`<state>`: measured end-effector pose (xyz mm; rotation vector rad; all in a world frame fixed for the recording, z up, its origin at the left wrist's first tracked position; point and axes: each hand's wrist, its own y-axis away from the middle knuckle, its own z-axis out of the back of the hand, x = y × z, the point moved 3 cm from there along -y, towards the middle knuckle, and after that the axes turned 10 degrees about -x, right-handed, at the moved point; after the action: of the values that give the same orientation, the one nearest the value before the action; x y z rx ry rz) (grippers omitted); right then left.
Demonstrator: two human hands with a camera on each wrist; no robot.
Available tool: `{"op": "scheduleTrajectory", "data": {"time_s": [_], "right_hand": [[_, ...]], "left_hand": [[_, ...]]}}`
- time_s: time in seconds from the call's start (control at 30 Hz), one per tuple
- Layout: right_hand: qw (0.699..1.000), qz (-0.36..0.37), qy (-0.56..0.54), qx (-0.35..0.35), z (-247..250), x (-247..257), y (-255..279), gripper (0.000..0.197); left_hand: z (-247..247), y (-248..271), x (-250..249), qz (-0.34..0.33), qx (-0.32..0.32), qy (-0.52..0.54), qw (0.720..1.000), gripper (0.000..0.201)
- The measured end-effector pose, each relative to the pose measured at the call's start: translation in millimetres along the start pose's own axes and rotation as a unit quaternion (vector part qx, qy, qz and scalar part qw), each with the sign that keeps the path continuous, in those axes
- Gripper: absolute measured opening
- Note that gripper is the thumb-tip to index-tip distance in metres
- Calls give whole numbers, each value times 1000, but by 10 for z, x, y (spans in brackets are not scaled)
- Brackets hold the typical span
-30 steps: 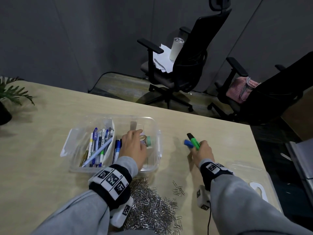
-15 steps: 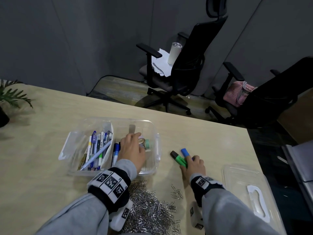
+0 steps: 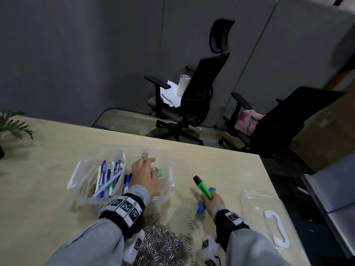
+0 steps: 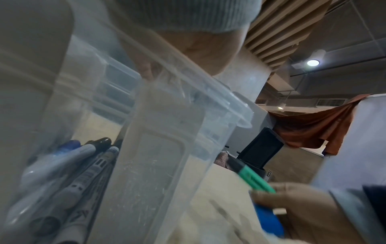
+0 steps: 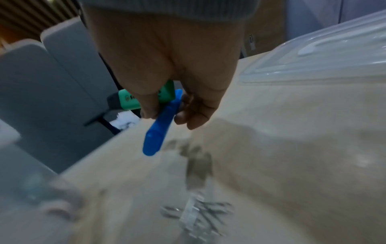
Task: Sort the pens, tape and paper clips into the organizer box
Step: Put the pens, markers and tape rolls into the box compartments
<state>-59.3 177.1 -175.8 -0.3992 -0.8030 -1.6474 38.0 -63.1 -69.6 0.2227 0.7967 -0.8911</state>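
Observation:
A clear organizer box (image 3: 169, 181) sits mid-table; its left compartment holds several pens (image 3: 107, 177). My left hand (image 3: 144, 174) lies inside the right compartment over the tape rolls (image 3: 160, 172), fingers loosely bent, with no clear grip. My right hand (image 3: 212, 200), just right of the box, grips a green highlighter (image 3: 203, 188) and a blue marker (image 3: 201, 208) together. In the right wrist view the right hand's (image 5: 165, 115) fingers wrap the blue marker (image 5: 160, 130) and the green highlighter (image 5: 129, 99). A heap of paper clips (image 3: 163, 244) lies by my left wrist.
The box's clear lid (image 3: 269, 217) lies at the table's right edge. A few stray clips (image 3: 193, 224) sit between my hands. A plant (image 3: 11, 127) stands far left. Two office chairs (image 3: 192, 104) stand beyond the table's far edge.
My right hand has drawn back toward me with both markers; the green highlighter now points up and left. The left hand has stayed in the box.

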Motion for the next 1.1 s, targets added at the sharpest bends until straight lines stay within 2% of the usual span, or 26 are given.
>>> {"op": "scheduleTrajectory", "data": {"time_s": [0.1,0.17,0.23,0.33,0.4,0.53,0.63,0.7,0.77,0.87,0.97,1.1], "right_hand": [[993,66,-92,-36,139,431,73,18],[979,113,-169,-27,198,796,213,22],[961,166,-222,13,203,1191,419,21],[938,213,-260,84,39,1644,743,19],[938,223,-242,110,-170,1785,882,17],[942,201,-236,128,-532,1854,992,16],[947,192,-221,130,-718,1882,1091,21],[961,200,-156,111,-788,1894,1149,28],[969,219,-58,101,-874,1875,1190,39],[953,290,68,59,-979,1870,1251,48],[945,315,80,35,-1022,1876,1260,51],[948,310,63,31,-966,1825,1244,44]], "left_hand": [[3,-2,-14,-21,40,14,999,34],[27,-7,-53,-31,92,11,995,35],[54,-1,-110,-5,123,71,990,38],[86,29,-197,72,144,209,964,46],[114,30,-181,111,141,226,957,47],[218,-36,111,129,86,189,970,48],[353,-56,400,162,5,168,972,33],[451,-62,526,186,-40,154,970,24],[499,-56,552,190,-39,130,972,22],[470,-64,540,145,-37,89,985,35],[416,-68,603,136,-36,48,989,41],[386,-34,612,141,-35,30,989,37]]}}
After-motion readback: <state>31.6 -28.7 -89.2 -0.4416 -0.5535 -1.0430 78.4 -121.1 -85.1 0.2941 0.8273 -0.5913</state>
